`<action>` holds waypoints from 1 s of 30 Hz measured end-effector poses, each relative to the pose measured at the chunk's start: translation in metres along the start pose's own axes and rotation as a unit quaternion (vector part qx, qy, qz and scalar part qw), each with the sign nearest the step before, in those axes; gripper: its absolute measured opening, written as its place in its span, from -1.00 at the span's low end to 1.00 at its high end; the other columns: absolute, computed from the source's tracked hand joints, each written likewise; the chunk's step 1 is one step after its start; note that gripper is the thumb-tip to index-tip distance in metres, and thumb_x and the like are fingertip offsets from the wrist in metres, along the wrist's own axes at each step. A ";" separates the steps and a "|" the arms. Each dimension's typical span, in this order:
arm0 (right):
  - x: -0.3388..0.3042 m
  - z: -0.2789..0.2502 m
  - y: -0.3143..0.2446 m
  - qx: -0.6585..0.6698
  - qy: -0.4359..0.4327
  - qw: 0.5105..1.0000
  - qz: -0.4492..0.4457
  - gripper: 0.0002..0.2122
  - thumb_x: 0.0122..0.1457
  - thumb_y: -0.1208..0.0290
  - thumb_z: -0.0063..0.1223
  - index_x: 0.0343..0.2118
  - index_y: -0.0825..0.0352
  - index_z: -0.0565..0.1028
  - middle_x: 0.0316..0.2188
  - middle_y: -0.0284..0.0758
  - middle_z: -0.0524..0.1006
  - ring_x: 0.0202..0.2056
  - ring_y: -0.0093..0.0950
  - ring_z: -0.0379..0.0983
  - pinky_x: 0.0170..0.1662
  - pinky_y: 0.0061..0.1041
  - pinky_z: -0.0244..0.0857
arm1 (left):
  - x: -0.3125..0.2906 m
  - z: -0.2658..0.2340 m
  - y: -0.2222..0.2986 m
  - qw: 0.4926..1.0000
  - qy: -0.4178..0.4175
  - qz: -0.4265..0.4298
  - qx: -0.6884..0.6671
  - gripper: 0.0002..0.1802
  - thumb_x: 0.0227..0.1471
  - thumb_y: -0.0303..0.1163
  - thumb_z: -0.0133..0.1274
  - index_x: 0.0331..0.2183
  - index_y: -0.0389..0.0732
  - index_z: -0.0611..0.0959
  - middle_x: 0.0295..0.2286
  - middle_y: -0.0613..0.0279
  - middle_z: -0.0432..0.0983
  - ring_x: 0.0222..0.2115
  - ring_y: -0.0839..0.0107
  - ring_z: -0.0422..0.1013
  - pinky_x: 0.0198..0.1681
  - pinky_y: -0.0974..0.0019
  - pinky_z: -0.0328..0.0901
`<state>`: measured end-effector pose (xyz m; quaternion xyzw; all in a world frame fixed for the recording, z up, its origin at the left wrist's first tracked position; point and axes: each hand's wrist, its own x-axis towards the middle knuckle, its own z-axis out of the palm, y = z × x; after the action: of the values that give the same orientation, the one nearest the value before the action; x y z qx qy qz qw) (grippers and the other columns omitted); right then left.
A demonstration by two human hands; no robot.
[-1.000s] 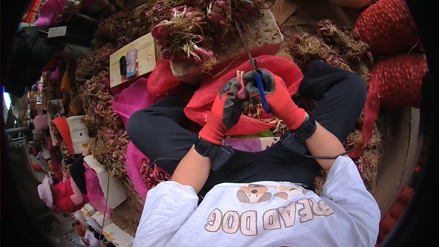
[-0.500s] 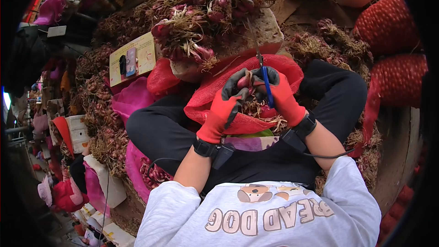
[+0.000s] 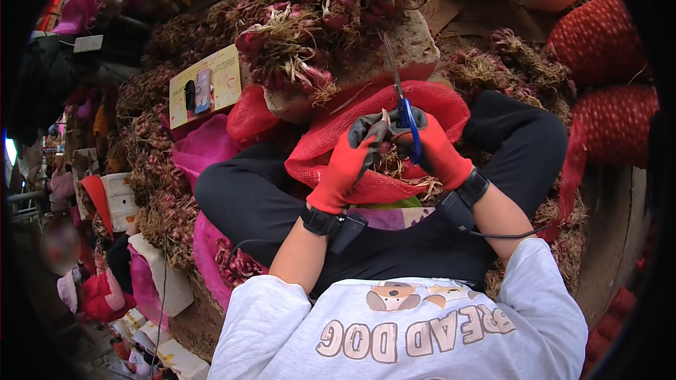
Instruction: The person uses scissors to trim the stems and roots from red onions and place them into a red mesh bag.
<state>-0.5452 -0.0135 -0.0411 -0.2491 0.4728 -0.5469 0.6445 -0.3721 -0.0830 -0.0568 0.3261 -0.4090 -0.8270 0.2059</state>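
Note:
Above my lap, my left hand (image 3: pixel 351 158), in a red glove with dark grey fingers, is closed on a shallot. Only a little of the shallot (image 3: pixel 384 146) and its pale dry stem show between the fingers. Right beside it, my right hand (image 3: pixel 438 144), gloved alike, grips blue-handled scissors (image 3: pixel 407 116) whose blades point up and away from me. The fingertips of both hands meet around the shallot. Beneath them a red mesh bag (image 3: pixel 310 158) lies open between my legs, with shallots and dry trimmings inside.
Bunches of shallots (image 3: pixel 282 42) with dry tops are heaped on a foam block (image 3: pixel 415 46) ahead. A phone (image 3: pixel 203 91) lies on a yellow box (image 3: pixel 229 74) at left. Full red mesh sacks (image 3: pixel 598 39) stand at right. Another person (image 3: pixel 102 294) sits far left.
My hands have turned slightly, and the shallot that showed plainly before is now mostly covered by my fingers. The scissors have shifted a little with my right hand.

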 end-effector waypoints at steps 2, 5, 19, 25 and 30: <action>-0.004 0.006 -0.008 0.062 0.005 0.998 0.033 -0.72 0.01 0.54 0.09 -0.16 0.40 0.41 -0.43 -0.41 0.48 -0.47 -0.69 0.38 -0.46 -0.71 0.27 | 0.001 0.004 -0.002 1.000 0.000 0.024 0.012 -0.59 0.12 -0.48 -0.09 0.04 -0.24 0.39 -0.25 0.34 0.44 -0.36 0.63 0.38 -0.33 0.53 0.32; 0.000 -0.006 0.000 0.069 -0.008 0.996 0.062 -0.72 0.00 0.55 0.10 -0.17 0.39 0.42 -0.45 -0.42 0.48 -0.48 -0.68 0.38 -0.47 -0.69 0.27 | 0.002 0.009 -0.007 0.999 0.014 0.025 -0.015 -0.60 0.12 -0.48 -0.10 0.02 -0.26 0.41 -0.27 0.35 0.46 -0.36 0.63 0.39 -0.32 0.53 0.32; -0.018 0.027 -0.025 -0.139 -0.091 0.983 -0.082 -0.69 -0.05 0.49 0.25 -0.22 0.41 0.44 -0.31 -0.37 0.51 -0.32 -0.63 0.42 -0.20 -0.57 0.32 | 0.012 -0.014 -0.022 0.979 0.146 0.088 -0.115 -0.82 0.11 -0.49 -0.06 -0.19 -0.21 0.47 -0.41 0.29 0.43 -0.42 0.49 0.39 -0.32 0.37 0.37; 0.004 -0.011 -0.009 -0.318 0.066 0.939 -0.110 -0.78 0.03 0.44 0.19 -0.27 0.40 0.48 -0.39 -0.40 0.55 -0.43 -0.61 0.45 -0.32 -0.56 0.34 | 0.017 -0.008 -0.006 0.966 0.096 0.119 -0.210 -0.75 0.17 -0.35 -0.06 -0.11 -0.17 0.41 -0.33 0.28 0.36 -0.34 0.44 0.36 -0.18 0.31 0.36; 0.000 -0.008 -0.014 -0.086 0.084 0.990 -0.075 -0.82 0.08 0.46 0.13 -0.28 0.42 0.48 -0.44 -0.40 0.55 -0.45 -0.66 0.43 -0.37 -0.63 0.33 | 0.012 0.001 0.003 0.941 0.060 0.046 -0.330 -0.62 0.17 -0.29 -0.06 0.01 -0.14 0.37 -0.13 0.12 0.38 -0.24 0.29 0.40 -0.15 0.26 0.39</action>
<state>-0.5586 -0.0152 -0.0330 -0.2919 0.5502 -0.5699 0.5360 -0.3806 -0.0913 -0.0582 0.2695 -0.1147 -0.8841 0.3640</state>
